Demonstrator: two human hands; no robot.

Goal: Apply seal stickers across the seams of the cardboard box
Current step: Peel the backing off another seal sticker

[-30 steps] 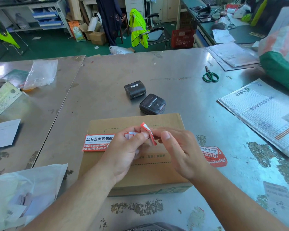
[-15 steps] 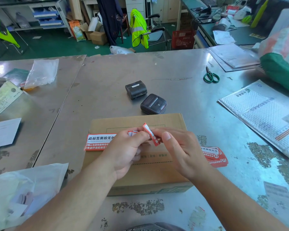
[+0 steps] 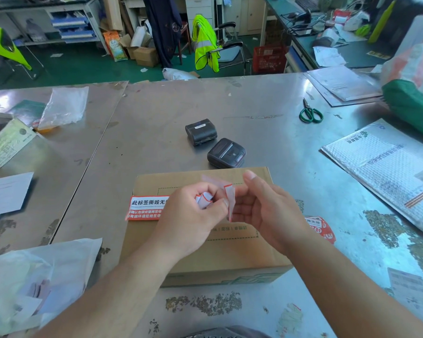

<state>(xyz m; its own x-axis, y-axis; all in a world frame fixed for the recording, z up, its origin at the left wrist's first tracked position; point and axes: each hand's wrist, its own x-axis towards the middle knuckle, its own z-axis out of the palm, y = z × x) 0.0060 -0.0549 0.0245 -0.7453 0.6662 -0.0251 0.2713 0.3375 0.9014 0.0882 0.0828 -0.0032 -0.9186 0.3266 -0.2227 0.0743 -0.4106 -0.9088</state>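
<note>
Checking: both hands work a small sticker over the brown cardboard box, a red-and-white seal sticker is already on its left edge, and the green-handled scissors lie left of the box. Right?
Not quite. The head view shows the green-handled scissors on the metal table right of the brown cardboard box, not left. The rest stands: left hand and right hand pinch the small sticker.
</note>
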